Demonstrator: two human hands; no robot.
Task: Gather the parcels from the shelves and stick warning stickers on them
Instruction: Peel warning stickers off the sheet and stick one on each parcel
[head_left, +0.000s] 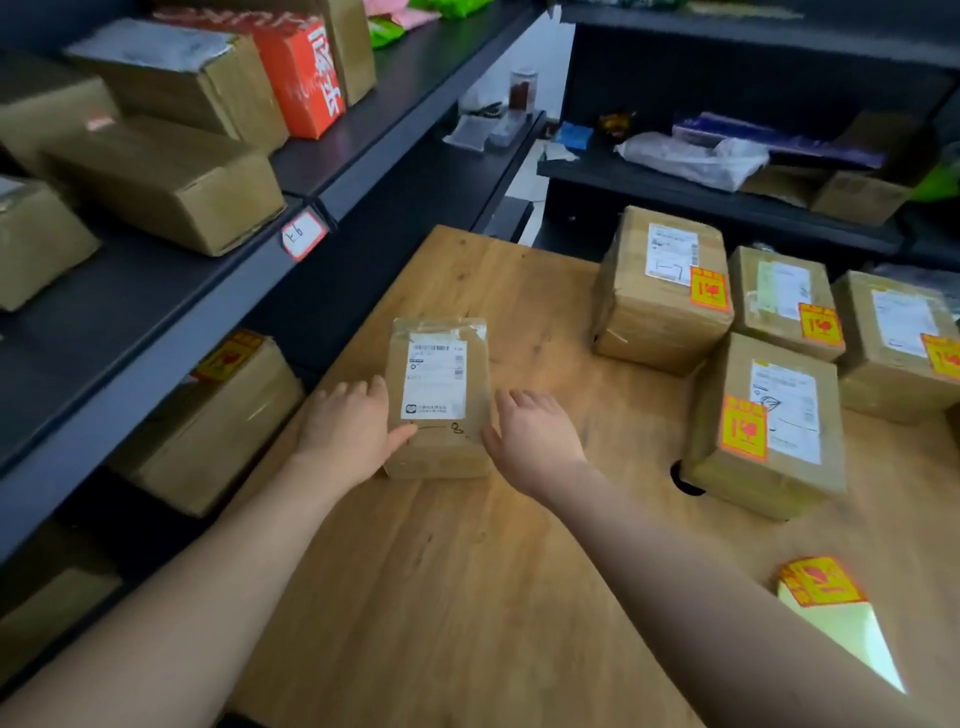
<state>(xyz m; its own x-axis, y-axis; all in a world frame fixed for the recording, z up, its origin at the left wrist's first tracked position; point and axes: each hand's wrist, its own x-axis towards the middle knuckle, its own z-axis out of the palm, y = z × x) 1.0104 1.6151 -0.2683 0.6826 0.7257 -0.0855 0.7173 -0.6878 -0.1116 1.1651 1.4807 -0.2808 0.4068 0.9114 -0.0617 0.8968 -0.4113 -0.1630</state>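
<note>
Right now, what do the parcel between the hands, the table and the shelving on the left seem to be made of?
Parcel: brown corrugated cardboard, by its matte tan faces, with glossy clear tape near the top and a white paper label.
Table: wood or wood-look laminate; grain streaks and knots show, satin sheen.
Shelving: probably painted metal, dark, smooth, thin-edged; not certain.
</note>
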